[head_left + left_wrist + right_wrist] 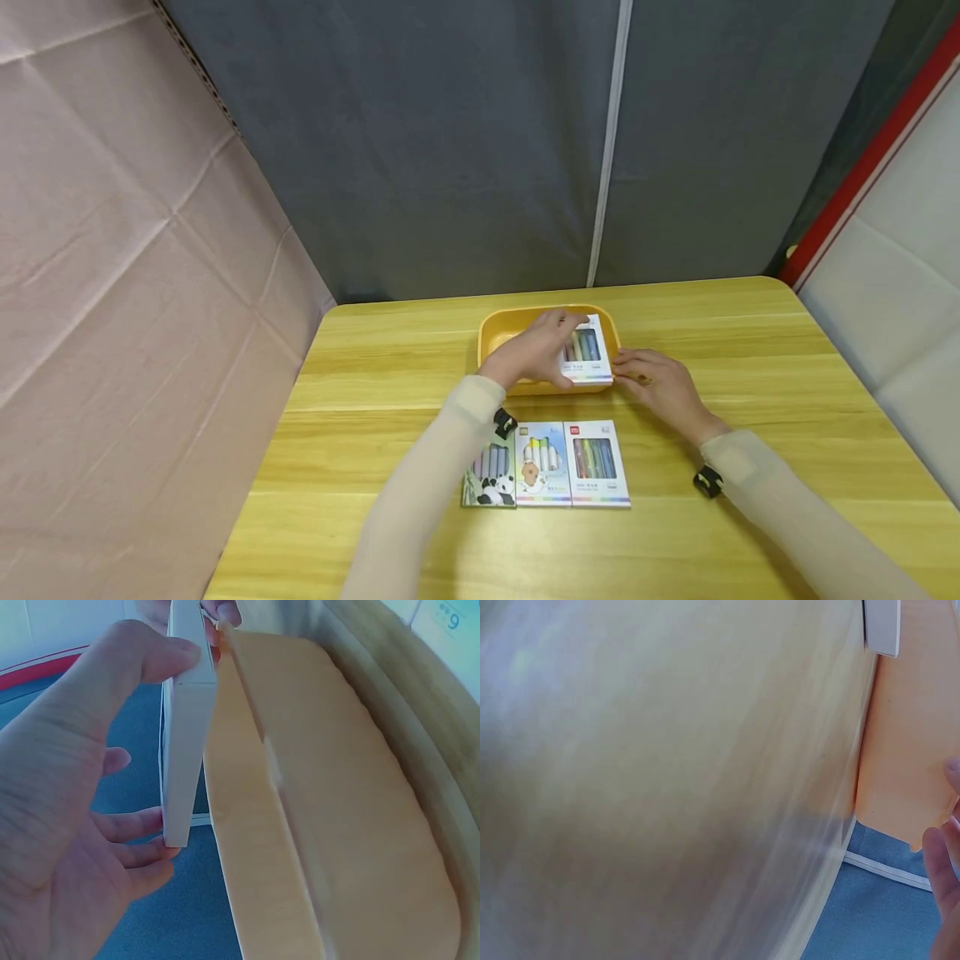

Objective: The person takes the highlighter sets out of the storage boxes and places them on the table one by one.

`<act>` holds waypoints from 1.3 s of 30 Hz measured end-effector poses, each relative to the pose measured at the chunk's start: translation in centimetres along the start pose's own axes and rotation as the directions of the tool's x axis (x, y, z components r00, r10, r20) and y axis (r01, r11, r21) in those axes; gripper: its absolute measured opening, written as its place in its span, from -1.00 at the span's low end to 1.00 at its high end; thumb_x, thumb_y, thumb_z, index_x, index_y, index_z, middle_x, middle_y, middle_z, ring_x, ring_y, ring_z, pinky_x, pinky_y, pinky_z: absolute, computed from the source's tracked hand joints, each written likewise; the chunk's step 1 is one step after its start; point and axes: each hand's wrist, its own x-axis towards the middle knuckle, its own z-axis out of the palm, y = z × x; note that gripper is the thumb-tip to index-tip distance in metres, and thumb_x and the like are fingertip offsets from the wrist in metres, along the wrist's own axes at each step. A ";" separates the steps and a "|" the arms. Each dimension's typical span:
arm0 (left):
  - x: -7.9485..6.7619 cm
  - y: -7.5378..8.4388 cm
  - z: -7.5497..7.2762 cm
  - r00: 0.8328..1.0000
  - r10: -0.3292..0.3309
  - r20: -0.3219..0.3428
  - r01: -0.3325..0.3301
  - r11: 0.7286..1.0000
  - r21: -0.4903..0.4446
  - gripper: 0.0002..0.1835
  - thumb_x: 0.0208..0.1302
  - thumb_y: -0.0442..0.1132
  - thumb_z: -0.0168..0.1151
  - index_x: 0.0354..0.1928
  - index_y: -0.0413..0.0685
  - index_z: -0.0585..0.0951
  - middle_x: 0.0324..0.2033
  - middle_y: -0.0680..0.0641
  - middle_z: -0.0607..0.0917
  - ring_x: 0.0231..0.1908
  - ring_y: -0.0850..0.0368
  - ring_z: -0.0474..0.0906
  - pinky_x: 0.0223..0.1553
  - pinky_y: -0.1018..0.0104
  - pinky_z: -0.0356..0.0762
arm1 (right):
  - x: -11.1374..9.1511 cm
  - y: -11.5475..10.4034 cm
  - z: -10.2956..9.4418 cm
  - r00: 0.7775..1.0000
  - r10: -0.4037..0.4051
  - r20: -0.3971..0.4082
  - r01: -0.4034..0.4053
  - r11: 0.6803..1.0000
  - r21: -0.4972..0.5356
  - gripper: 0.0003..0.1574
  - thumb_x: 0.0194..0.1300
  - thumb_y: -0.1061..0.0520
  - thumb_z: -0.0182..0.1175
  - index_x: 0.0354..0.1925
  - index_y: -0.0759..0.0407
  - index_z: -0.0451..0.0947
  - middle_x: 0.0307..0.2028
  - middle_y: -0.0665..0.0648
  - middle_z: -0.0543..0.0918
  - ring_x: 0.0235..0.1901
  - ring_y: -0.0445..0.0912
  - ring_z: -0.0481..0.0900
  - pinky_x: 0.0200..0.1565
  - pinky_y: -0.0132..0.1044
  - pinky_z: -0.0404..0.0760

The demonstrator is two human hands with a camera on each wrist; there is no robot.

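In the head view, my left hand [536, 350] grips a white box of coloured pens [588, 373] above the right part of a yellow plastic basket [491, 325]. The left wrist view has the white box [187, 742] edge-on, thumb on one end and fingertips at the other, beside the basket wall [337, 787]. My right hand [663, 392] holds the basket's right rim between thumb and fingers; the right wrist view catches only fingertips [939, 862] at the orange-looking basket edge [907, 765]. The basket's inside is partly hidden by my left hand.
Three flat pen boxes lie side by side before the basket: a panda box [495, 483] partly behind my left sleeve, a light blue box [543, 475] and a white box [600, 492]. The wooden table [360, 433] ends at a grey curtain [450, 167].
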 end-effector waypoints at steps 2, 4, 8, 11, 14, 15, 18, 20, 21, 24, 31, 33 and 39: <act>-0.2 0.0 0.1 1.000 0.013 -0.011 -0.012 1.000 0.010 0.16 -0.15 0.09 0.57 0.50 0.11 0.11 0.42 -0.15 0.27 0.39 -0.01 0.23 0.44 0.18 0.32 | 0.0 0.0 0.0 1.000 0.007 0.003 -0.007 1.000 0.002 -0.64 -0.10 0.32 0.52 -0.23 0.10 0.77 -0.10 0.12 0.78 -0.02 0.06 0.70 0.21 -0.84 0.18; -0.4 0.0 0.2 1.000 0.023 -0.019 -0.022 1.000 0.020 0.16 -0.16 0.10 0.58 0.49 0.11 0.12 0.40 -0.14 0.29 0.38 0.00 0.25 0.43 0.18 0.33 | 0.0 0.0 0.0 1.000 0.014 0.006 -0.014 1.000 -0.001 -0.64 -0.09 0.32 0.52 -0.23 0.10 0.77 -0.10 0.12 0.78 -0.01 0.05 0.70 0.21 -0.85 0.18; -0.7 0.0 0.4 0.999 0.042 -0.034 -0.040 0.998 0.049 0.18 -0.19 0.12 0.59 0.48 0.10 0.13 0.40 -0.16 0.30 0.40 -0.03 0.24 0.46 0.14 0.28 | 0.0 0.1 0.0 1.000 0.018 0.009 -0.018 1.000 -0.010 -0.64 -0.09 0.31 0.53 -0.23 0.09 0.77 -0.10 0.10 0.78 -0.01 0.04 0.69 0.21 -0.85 0.17; -1.1 0.0 0.5 0.998 0.044 -0.039 -0.042 0.997 0.067 0.18 -0.20 0.13 0.58 0.48 0.10 0.12 0.41 -0.17 0.29 0.43 -0.06 0.21 0.52 0.08 0.17 | 0.0 0.1 0.0 1.000 0.012 0.004 -0.012 1.000 -0.015 -0.64 -0.10 0.30 0.53 -0.23 0.10 0.77 -0.11 0.11 0.78 -0.01 0.05 0.69 0.21 -0.85 0.17; -1.4 0.2 0.5 0.998 0.041 -0.044 -0.037 0.997 0.069 0.17 -0.20 0.14 0.56 0.48 0.12 0.12 0.42 -0.17 0.27 0.44 -0.06 0.19 0.54 0.06 0.09 | 0.0 0.0 0.0 1.000 0.004 -0.003 -0.004 1.000 -0.018 -0.64 -0.10 0.30 0.53 -0.24 0.10 0.77 -0.11 0.12 0.79 -0.02 0.05 0.69 0.21 -0.85 0.15; -1.5 0.3 0.5 0.998 0.040 -0.046 -0.037 0.997 0.070 0.17 -0.20 0.14 0.56 0.48 0.12 0.13 0.42 -0.17 0.27 0.44 -0.06 0.19 0.55 0.05 0.08 | 0.0 0.0 0.0 1.000 0.002 -0.005 -0.002 1.000 -0.017 -0.64 -0.10 0.30 0.53 -0.24 0.11 0.77 -0.11 0.12 0.78 -0.02 0.05 0.69 0.22 -0.85 0.15; -1.8 0.5 0.6 0.997 0.051 -0.052 -0.047 0.995 0.084 0.18 -0.21 0.15 0.55 0.48 0.13 0.13 0.42 -0.17 0.28 0.44 -0.06 0.19 0.56 0.06 0.05 | 0.1 -0.1 -0.1 1.000 -0.007 -0.011 0.007 1.000 -0.006 -0.64 -0.11 0.31 0.53 -0.24 0.12 0.77 -0.12 0.12 0.79 -0.02 0.05 0.69 0.22 -0.85 0.14; -2.0 0.7 0.7 0.997 0.062 -0.052 -0.057 0.994 0.090 0.18 -0.21 0.16 0.55 0.48 0.13 0.12 0.41 -0.17 0.28 0.43 -0.06 0.20 0.56 0.05 0.04 | 0.1 -0.1 -0.1 1.000 -0.016 -0.015 0.016 1.000 -0.001 -0.64 -0.12 0.32 0.53 -0.24 0.13 0.77 -0.12 0.13 0.79 -0.02 0.05 0.69 0.22 -0.85 0.14; -2.1 0.8 0.7 0.996 0.069 -0.053 -0.064 0.993 0.097 0.18 -0.21 0.16 0.55 0.48 0.13 0.12 0.41 -0.18 0.29 0.43 -0.06 0.20 0.56 0.06 0.03 | 0.1 -0.1 -0.1 1.000 -0.021 -0.016 0.021 1.000 -0.003 -0.64 -0.12 0.32 0.53 -0.24 0.13 0.77 -0.12 0.13 0.79 -0.03 0.05 0.69 0.22 -0.85 0.14; -2.4 1.0 0.7 0.996 0.072 -0.058 -0.066 0.993 0.094 0.19 -0.21 0.15 0.55 0.49 0.14 0.11 0.41 -0.18 0.28 0.44 -0.08 0.19 0.56 0.05 0.05 | 0.2 0.0 -0.1 0.999 -0.036 -0.020 0.036 0.999 -0.013 -0.64 -0.14 0.31 0.54 -0.26 0.14 0.77 -0.14 0.13 0.79 -0.04 0.05 0.69 0.22 -0.85 0.15; -3.1 1.3 1.0 0.996 0.067 -0.056 -0.062 0.994 0.094 0.16 -0.20 0.16 0.50 0.48 0.17 0.11 0.43 -0.17 0.25 0.45 -0.09 0.17 0.51 0.06 0.18 | 0.3 0.1 -0.3 0.999 -0.037 0.006 0.037 0.999 0.005 -0.65 -0.12 0.33 0.53 -0.26 0.14 0.77 -0.14 0.13 0.79 -0.04 0.07 0.69 0.22 -0.84 0.17; -3.3 1.3 1.1 0.996 0.070 -0.056 -0.065 0.994 0.083 0.17 -0.20 0.17 0.51 0.49 0.18 0.10 0.44 -0.17 0.23 0.45 -0.07 0.17 0.50 0.08 0.22 | 0.3 0.1 -0.4 0.999 -0.026 0.023 0.026 1.000 0.011 -0.66 -0.11 0.33 0.52 -0.26 0.15 0.77 -0.14 0.13 0.78 -0.04 0.07 0.69 0.21 -0.84 0.19; -3.7 1.5 1.5 0.993 0.098 -0.061 -0.093 0.992 0.080 0.20 -0.20 0.20 0.53 0.50 0.15 0.10 0.43 -0.13 0.23 0.43 0.01 0.18 0.44 0.19 0.33 | 0.5 0.0 -0.6 0.999 -0.016 0.048 0.015 1.000 0.022 -0.69 -0.07 0.34 0.49 -0.26 0.16 0.78 -0.13 0.14 0.78 -0.04 0.10 0.69 0.19 -0.83 0.23</act>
